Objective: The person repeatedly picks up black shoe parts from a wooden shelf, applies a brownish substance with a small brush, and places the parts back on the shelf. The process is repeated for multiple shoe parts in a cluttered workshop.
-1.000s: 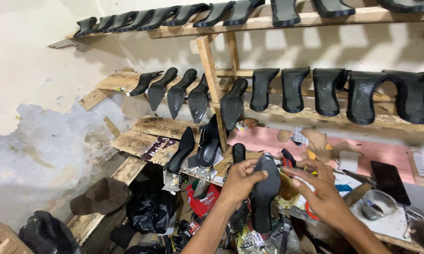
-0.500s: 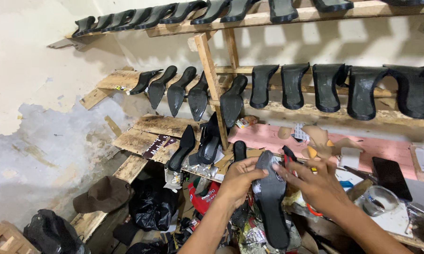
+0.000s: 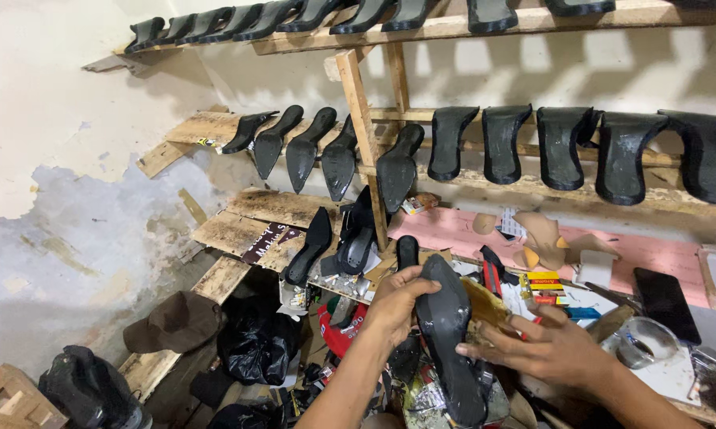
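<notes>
We hold a black shoe sole (image 3: 451, 338) upright in front of us, low and just right of centre, above the cluttered surface (image 3: 676, 373). Its long axis runs nearly vertical, tilted a little: the narrower end points up and slightly left, the broader end hangs down toward us. Our left hand (image 3: 394, 306) is the nearer one, closed around the upper part of the sole from its left side, thumb across the top edge, fingers wrapped behind. Our right hand (image 3: 549, 349) comes in from the right with the fingers spread and mostly open; the fingertips touch the sole's right edge about halfway down, and something tan and flat sits between that hand and the sole (we cannot tell whether it is gripped or only lies behind).

Farther out, the surface carries a dark phone (image 3: 665, 295), a clear round container (image 3: 642, 343), a small yellow and red box (image 3: 542, 287) and tan cut-out pieces (image 3: 545, 238) on a pink sheet (image 3: 453, 226). Above run rough wooden shelves (image 3: 533, 184) lined with more black soles (image 3: 398, 167) leaning in rows. Down left, a brown cap (image 3: 175, 322) rests near a black plastic bag (image 3: 256, 343).
</notes>
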`<state>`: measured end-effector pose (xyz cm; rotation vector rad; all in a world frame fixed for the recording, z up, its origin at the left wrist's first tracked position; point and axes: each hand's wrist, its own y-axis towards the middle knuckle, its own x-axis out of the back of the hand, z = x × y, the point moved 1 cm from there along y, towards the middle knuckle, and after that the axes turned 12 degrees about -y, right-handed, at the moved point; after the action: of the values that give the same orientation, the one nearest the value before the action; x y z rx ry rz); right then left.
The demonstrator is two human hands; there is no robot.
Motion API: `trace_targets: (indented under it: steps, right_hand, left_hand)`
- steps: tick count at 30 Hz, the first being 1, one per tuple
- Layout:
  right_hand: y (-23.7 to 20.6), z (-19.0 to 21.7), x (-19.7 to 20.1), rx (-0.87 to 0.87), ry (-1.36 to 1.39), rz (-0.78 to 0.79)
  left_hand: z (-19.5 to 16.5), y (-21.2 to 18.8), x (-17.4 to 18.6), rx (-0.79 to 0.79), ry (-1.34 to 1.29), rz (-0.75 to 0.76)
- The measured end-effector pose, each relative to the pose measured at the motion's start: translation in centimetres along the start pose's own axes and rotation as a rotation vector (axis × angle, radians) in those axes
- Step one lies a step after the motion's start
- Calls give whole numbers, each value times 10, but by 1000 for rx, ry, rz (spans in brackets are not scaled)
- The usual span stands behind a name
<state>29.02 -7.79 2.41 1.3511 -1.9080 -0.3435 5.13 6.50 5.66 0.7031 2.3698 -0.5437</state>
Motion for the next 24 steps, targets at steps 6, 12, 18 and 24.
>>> trace_targets:
  steps: [6,12,18,24]
  right_hand:
    - [16,0,-14,-511,163,1004]
    - [35,20,-24,-473,216,1090]
    - [17,22,-36,-793,391,1008]
    - [40,28,-6,-747,788,519]
  left_hand:
    - [-19,-25,57,-457,-205,-417]
    - [9,-86,104,-191,-443,-588]
    - [53,-84,109,-133,-323,-291]
    - [58,-76,65,-87,-73,-98]
